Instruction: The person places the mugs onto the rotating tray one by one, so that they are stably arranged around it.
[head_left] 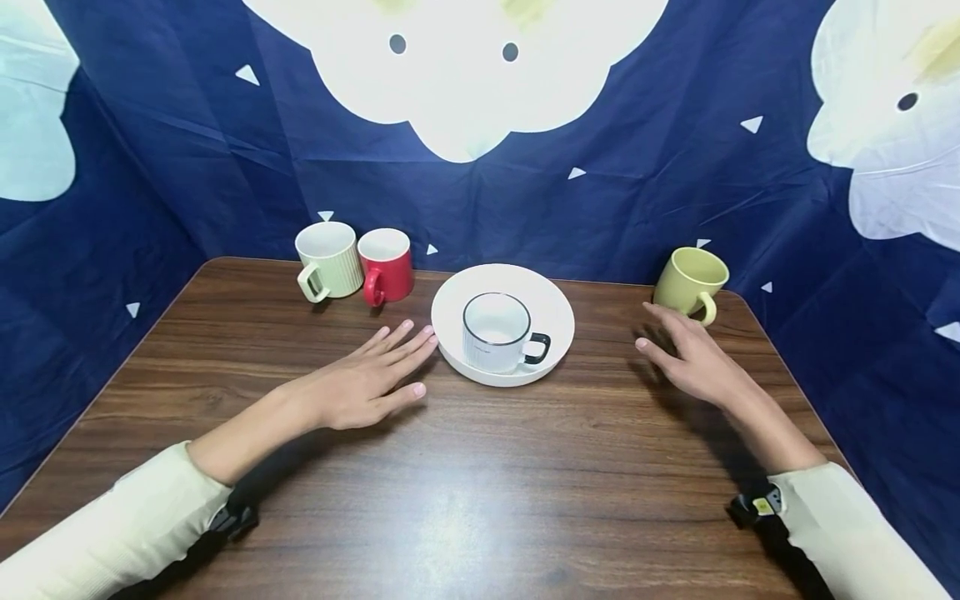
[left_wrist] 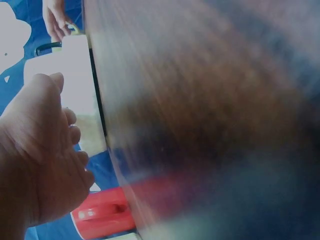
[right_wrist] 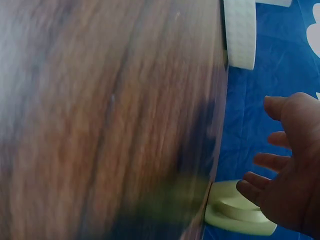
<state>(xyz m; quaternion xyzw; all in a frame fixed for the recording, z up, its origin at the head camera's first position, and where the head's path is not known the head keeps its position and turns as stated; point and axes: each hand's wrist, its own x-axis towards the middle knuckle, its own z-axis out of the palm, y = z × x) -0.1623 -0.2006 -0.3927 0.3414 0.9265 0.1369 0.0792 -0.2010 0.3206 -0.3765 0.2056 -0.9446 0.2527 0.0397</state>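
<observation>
A white mug [head_left: 495, 333] with a black rim and black handle stands inside a round white dish [head_left: 551, 304] at the middle of the table. My left hand [head_left: 367, 379] hovers palm down just left of the dish, fingers spread and straight, holding nothing. Near the right back corner stands a yellow-green mug [head_left: 678, 283], its handle facing forward and to the right. My right hand [head_left: 693, 358] is in front of that mug with fingers extended, thumb apart, and nothing in its grasp. Whether its fingertips touch the mug I cannot tell.
At the back left a pale green ribbed mug [head_left: 337, 262] and a red mug [head_left: 390, 271] stand side by side, handles toward me. A blue cloth [head_left: 525, 217] with white cloud shapes hangs behind the wooden table [head_left: 525, 467].
</observation>
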